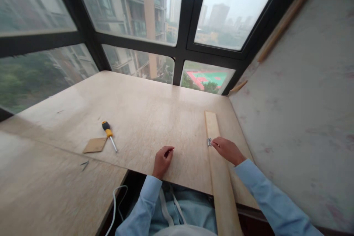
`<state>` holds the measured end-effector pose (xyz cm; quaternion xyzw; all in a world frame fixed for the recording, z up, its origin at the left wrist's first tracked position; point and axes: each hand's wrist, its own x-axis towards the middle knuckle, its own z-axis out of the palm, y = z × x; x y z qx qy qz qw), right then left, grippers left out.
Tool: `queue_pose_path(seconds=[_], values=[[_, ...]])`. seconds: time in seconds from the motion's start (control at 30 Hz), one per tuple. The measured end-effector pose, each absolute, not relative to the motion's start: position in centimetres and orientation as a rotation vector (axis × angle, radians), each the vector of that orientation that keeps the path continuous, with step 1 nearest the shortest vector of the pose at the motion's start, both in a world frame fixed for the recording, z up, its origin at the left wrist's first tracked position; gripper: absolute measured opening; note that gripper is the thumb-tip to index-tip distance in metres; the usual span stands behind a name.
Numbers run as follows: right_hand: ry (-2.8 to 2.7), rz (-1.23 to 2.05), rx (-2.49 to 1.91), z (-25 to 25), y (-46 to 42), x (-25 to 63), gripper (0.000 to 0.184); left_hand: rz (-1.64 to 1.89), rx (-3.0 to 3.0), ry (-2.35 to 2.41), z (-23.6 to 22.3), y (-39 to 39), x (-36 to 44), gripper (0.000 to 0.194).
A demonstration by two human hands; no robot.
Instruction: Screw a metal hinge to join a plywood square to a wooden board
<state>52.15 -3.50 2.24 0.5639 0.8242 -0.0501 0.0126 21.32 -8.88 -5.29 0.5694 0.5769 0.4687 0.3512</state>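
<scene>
A long pale wooden board (212, 123) lies on the stone-patterned ledge (143, 114) and juts past its front edge. My right hand (228, 149) pinches a small silver metal fitting (209, 142) against the board's left side; its exact kind is too small to tell. My left hand (162, 162) rests by the front edge of the ledge, left of the board. Its fingers are curled together, and anything inside them is hidden.
On the left lie a yellow-and-black screwdriver (107, 129), a brown cardboard square (95, 145) and thin grey metal pieces (84, 164). A white cable (114, 206) hangs by the front edge. Dark-framed windows stand behind; a papered wall (298, 99) rises at right.
</scene>
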Motion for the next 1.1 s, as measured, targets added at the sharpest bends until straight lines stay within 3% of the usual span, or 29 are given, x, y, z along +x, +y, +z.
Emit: queue_pose_path(seconds=[0.13,0.27,0.47,0.53,0.67,0.87,0.97,1.1], values=[[2.743,-0.307,1.757,1.3,-4.6,52.0,0.037,1.317,1.211,1.594,-4.2,-8.7,18.4,0.030],[2.884,-0.464,1.767,0.5,-5.5,51.2,0.040,1.414,1.100,2.100,-2.9,-8.2,12.8,0.026],[2.944,-0.670,1.760,0.7,-6.4,49.7,0.039,0.916,0.998,2.782,-1.8,-7.8,5.5,0.038],[2.952,-0.728,1.736,0.8,-6.5,49.3,0.038,0.782,0.915,2.760,-1.8,-7.5,4.1,0.036],[2.943,-0.837,1.674,1.1,-6.7,48.7,0.038,0.832,0.782,2.587,-1.7,-6.6,1.9,0.011],[2.913,-0.965,1.638,1.3,-7.2,48.6,0.040,1.126,0.629,2.161,-1.4,-5.9,0.8,0.020],[2.899,-1.017,1.632,1.2,-7.4,48.6,0.040,1.224,0.629,1.889,-1.1,-6.3,2.3,0.015],[2.900,-1.068,1.613,1.4,-7.7,48.4,0.038,1.338,0.642,1.638,-0.4,-6.5,6.0,0.026]])
